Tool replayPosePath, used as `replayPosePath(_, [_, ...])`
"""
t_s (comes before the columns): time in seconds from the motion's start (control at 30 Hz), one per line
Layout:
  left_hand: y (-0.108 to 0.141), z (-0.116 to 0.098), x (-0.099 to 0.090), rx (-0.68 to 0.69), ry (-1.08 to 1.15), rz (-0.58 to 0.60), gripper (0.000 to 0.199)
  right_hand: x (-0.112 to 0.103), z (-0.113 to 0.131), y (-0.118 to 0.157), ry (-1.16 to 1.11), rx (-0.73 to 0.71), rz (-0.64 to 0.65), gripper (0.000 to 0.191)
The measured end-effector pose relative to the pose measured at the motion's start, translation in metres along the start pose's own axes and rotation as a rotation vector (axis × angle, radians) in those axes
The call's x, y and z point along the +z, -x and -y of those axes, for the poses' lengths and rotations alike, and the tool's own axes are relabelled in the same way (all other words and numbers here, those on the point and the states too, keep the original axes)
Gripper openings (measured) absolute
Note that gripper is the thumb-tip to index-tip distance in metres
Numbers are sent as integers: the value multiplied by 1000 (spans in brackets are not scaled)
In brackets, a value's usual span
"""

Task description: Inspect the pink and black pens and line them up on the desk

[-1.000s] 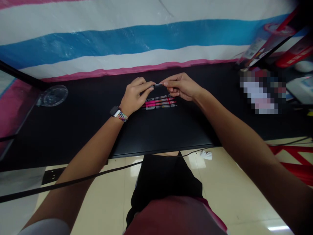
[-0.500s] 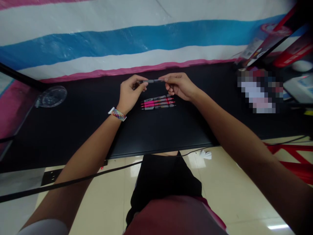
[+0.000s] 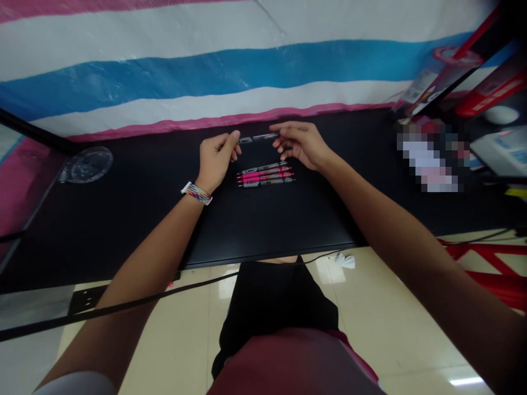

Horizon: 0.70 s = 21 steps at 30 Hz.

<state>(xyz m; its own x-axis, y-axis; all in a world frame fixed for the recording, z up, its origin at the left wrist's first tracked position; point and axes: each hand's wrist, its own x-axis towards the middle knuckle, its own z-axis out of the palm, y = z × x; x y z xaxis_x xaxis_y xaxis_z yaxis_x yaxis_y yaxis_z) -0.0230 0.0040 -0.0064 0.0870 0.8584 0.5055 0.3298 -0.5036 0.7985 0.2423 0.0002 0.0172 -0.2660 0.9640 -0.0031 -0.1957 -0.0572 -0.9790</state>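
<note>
Head: pen (image 3: pixel 256 138) between left grip (image 3: pixel 214 158) and right (image 3: pixel 303 146)

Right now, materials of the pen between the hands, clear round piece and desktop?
Pen: likely plastic; dull grey section, seemingly see-through barrel.
Clear round piece: probably glossy plastic; transparent with glints.
Desktop: black, satin sheen; laminate or painted metal.
</note>
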Motion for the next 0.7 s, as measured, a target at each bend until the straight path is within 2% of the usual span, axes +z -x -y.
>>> replayPosePath(0.2, [-1,6,0,-63,5,-18,64,-1,-1,-3,-21,6,-22,32])
replayPosePath(0.37, [-5,12,3,-51,106,-23,42,-3,-4,-5,-32,-21,-66,33])
replayPosePath(0.7, [-7,21,1,-60,95,4,47,-2,-4,-7,-7,-11,-105,33])
